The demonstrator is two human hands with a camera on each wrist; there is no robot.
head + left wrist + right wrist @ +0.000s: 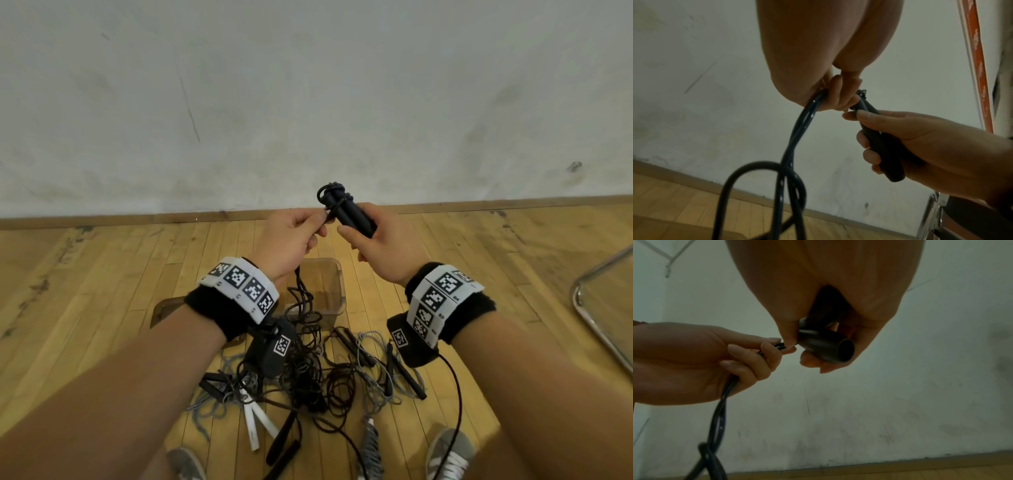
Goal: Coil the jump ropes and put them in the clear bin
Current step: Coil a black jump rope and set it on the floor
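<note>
Right hand [380, 240] wraps its fingers round a pair of black handles [351, 214]: smooth matte cylinders held side by side, upper ends tilted toward the wall. From the right wrist view, one handle end [845, 350] is hollow, a round dark opening facing the camera.

Left hand [291, 236] pinches the black cord [797, 123] between thumb and forefinger right beside the handles, remaining fingers curled round the same cord. Cord is glossy, round in section, doubled; a few turns loop around the top of the handles. Below the left hand it hangs down as two strands and crosses itself in a loose loop.

Clear bin [337, 294] stands on the floor under the hands, rectangular with rounded corners, transparent walls; the hanging cord drops in front of it or into it, cannot tell which.

Nearer the feet, a tangled pile of jump ropes [315, 373] lies on the floor: thin black cords, grey braided cords, black stick handles, two flat white handles [253, 425]. Cords overlap so that single ropes cannot be separated by eye.

Floor [102, 281] is worn wood strip with dark scuffs. Wall [308, 85] is pale, scratched, with a wood baseboard. A bent chrome tube frame [592, 308] enters at the right edge. Grey shoes [448, 452] show at the bottom. Both wrists carry black bands with checkered marker tiles.
</note>
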